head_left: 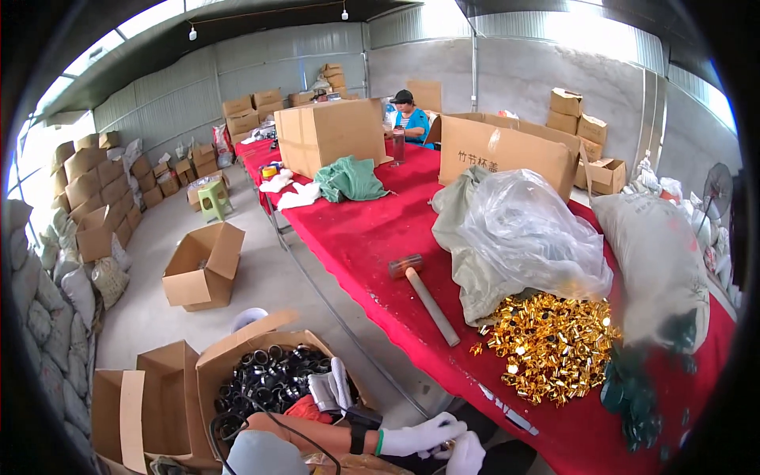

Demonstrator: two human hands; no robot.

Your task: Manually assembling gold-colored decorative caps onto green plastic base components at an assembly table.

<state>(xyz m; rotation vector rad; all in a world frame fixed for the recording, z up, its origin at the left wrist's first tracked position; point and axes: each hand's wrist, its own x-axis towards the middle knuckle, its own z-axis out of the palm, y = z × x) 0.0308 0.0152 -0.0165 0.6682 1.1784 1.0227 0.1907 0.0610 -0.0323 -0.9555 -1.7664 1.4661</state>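
Observation:
My left hand [426, 437], in a white glove with a green cuff, is closed at the lower edge. Against it my right hand [465, 456], also white-gloved, has its fingers bent. Between the fingertips shows a small, partly hidden piece with a gold glint; its kind is too small to tell. Left of my hands, a cardboard box [207, 370] contains black ring-shaped parts [265, 380], with grey-white cloth and a red cloth [307, 408] on its near side. To the right, a heap of shiny gold caps [550, 348] lies on the red-covered table [356, 253].
A hammer [427, 301] lies on the table. Behind the gold heap sits a clear plastic bag [534, 226]; right of it are a full sack [657, 257] and dark green pieces [633, 404]. Open cartons [207, 265] stand on the floor. A person [412, 123] sits across the table.

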